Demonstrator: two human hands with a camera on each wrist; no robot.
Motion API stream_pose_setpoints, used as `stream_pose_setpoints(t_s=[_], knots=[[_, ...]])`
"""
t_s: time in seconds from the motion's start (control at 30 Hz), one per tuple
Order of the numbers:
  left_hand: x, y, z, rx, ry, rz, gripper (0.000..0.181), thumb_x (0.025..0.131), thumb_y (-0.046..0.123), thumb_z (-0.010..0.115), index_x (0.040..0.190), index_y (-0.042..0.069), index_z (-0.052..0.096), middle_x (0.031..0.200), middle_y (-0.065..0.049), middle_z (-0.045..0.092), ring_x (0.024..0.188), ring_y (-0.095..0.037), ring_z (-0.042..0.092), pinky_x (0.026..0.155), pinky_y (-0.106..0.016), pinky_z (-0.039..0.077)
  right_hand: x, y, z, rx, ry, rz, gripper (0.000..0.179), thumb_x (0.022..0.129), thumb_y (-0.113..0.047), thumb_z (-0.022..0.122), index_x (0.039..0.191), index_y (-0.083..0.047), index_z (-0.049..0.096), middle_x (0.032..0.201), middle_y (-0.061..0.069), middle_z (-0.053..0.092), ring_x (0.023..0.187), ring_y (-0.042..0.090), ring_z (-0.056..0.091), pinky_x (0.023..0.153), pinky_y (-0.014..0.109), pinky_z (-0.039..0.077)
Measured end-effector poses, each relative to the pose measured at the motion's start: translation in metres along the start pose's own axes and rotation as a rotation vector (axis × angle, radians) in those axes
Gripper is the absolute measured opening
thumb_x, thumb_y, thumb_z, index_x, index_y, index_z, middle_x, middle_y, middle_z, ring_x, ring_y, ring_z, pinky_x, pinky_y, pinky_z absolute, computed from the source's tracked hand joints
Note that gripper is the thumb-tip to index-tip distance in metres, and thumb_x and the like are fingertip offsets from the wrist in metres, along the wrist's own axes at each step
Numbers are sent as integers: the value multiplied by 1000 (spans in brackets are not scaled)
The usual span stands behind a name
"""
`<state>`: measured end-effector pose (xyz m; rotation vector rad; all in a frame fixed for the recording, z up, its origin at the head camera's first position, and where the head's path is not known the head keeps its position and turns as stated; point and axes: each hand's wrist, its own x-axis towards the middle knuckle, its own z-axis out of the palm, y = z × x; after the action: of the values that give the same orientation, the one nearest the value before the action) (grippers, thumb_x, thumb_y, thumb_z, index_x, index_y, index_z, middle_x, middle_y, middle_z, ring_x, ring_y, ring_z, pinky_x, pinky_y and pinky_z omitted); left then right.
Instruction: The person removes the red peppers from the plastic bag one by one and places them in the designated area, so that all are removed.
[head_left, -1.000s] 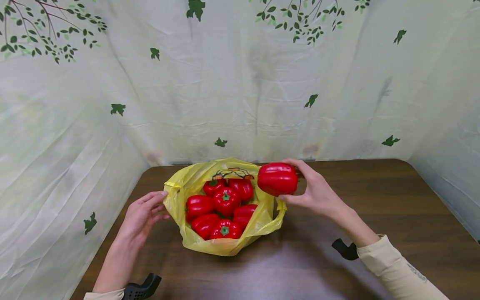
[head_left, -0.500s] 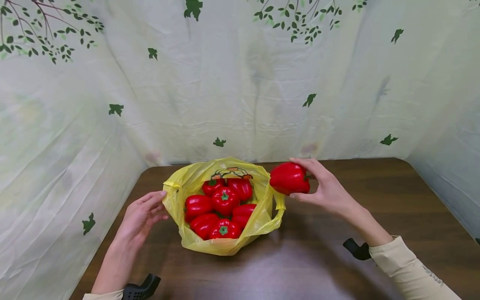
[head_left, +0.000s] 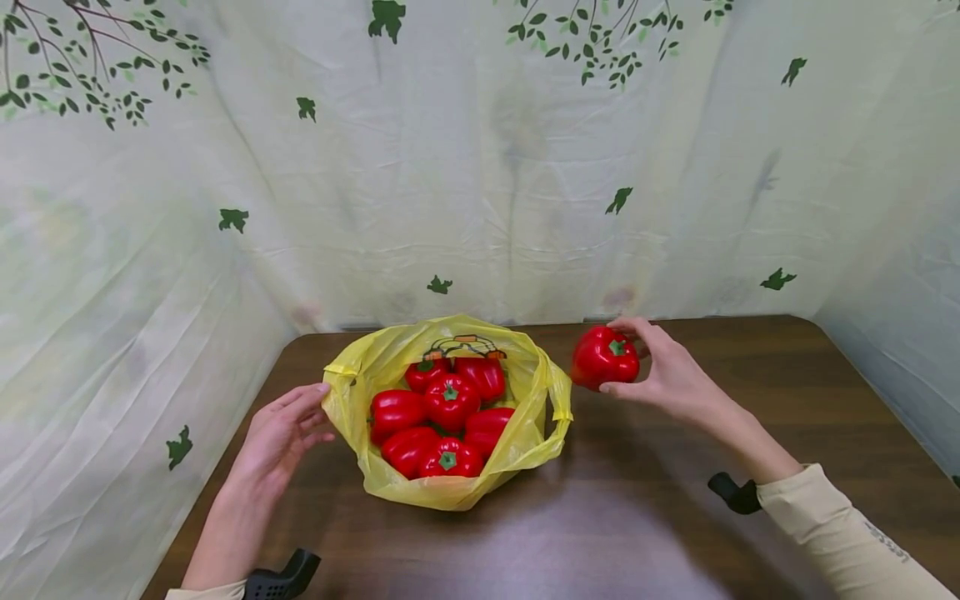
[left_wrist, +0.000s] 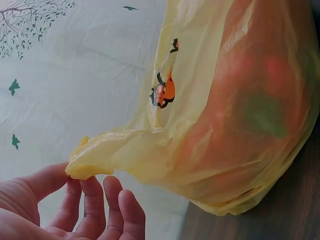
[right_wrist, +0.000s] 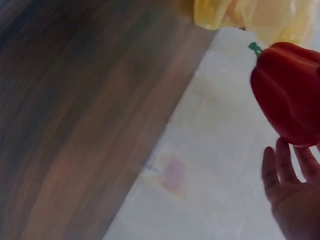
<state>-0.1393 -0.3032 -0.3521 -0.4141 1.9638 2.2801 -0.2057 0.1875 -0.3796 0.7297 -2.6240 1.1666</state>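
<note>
A yellow plastic bag (head_left: 442, 493) stands with its mouth wide apart on the table, several red bell peppers (head_left: 452, 400) inside it. At the bag's left edge my left hand (head_left: 279, 433) pinches the plastic between thumb and fingertips; the left wrist view shows the pinched handle (left_wrist: 95, 157) stretched out towards the hand (left_wrist: 90, 210). To the right of the bag, my right hand (head_left: 660, 367) holds one red bell pepper (head_left: 600, 358) between thumb and fingers. Its green stem (head_left: 617, 347) faces me. In the right wrist view this pepper (right_wrist: 290, 95) is partly cut off by the frame edge.
The dark wooden table (head_left: 750, 400) reaches back to a pale curtain (head_left: 480, 167) printed with leaves. Curtain panels also close off the left and right sides. Black wrist mounts (head_left: 281, 575) sit on both forearms.
My right hand has moved right, away from the bag's mouth, carrying the bell pepper and turning it so the stem now faces me. The left hand keeps its pinch on the bag.
</note>
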Motion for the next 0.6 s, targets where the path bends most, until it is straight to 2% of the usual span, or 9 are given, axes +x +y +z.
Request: stream_pose_setpoints(t_s=[0.17, 0.3, 0.43, 0.6], knots=[[0, -2, -1, -17, -15, 17, 10, 95, 25, 67, 92, 18, 74, 89, 4, 71, 79, -14, 66, 74, -33, 55, 1, 12, 0, -25, -91, 67, 73, 73, -26, 88, 134, -11, 49, 124, 8, 57, 105, 27, 56, 81, 46, 54], [-1, -2, -1, -10, -9, 8, 10, 95, 26, 68, 92, 18, 73, 90, 4, 72, 80, -14, 65, 74, -33, 55, 1, 22, 3, -36, -142, 68, 73, 73, -26, 88, 135, -11, 50, 127, 9, 57, 110, 29, 55, 83, 49, 54], [-1, -2, -1, -4, 2, -1, 11, 94, 27, 69, 92, 18, 73, 90, 4, 72, 80, -14, 65, 73, -33, 55, 1, 34, 7, -51, -166, 43, 72, 73, -23, 88, 136, -13, 53, 127, 9, 55, 113, 30, 54, 83, 48, 55], [-1, -1, 0, -1, 8, -4, 10, 94, 27, 69, 92, 18, 73, 89, 4, 71, 79, -14, 64, 71, -32, 55, 1, 43, 12, -67, -174, 68, 72, 74, -21, 87, 137, -13, 53, 127, 10, 54, 113, 32, 53, 82, 47, 55]])
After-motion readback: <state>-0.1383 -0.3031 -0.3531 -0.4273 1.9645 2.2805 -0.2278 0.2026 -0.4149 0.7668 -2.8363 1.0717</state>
